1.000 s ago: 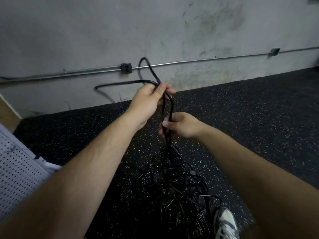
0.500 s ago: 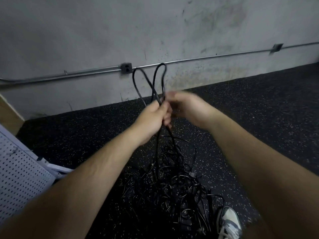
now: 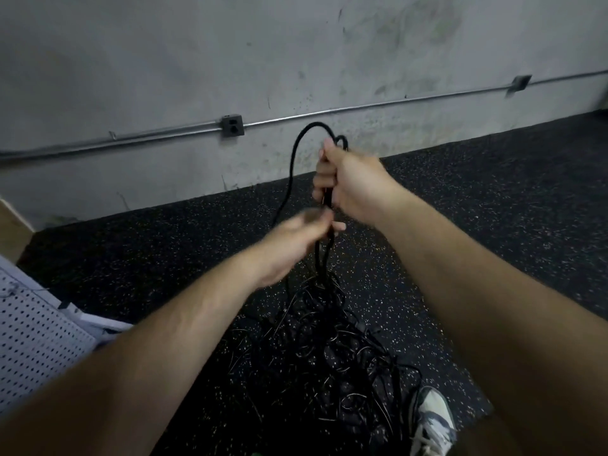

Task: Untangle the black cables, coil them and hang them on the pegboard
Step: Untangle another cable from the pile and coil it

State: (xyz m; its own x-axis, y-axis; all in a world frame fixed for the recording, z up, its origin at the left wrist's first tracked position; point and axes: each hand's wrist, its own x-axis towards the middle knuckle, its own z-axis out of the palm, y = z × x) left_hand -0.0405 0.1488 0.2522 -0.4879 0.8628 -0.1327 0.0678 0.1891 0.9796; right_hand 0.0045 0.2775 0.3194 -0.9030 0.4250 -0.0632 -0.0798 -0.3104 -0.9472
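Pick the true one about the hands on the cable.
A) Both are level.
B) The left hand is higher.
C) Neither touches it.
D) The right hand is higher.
D: the right hand grips the cable strands just under the raised loop, while the blurred left hand holds them lower down, above the pile on the floor.

Place: I read it as a workshop or utility room.
Wall (image 3: 164, 60): bare grey concrete, stained.
Wiring: exposed metal conduit (image 3: 362, 108) along the wall, with a surface-mounted outlet box (image 3: 232, 125) on it.
Floor (image 3: 493, 209): black speckled rubber.
Storage: white pegboard (image 3: 33, 350) at my lower left.
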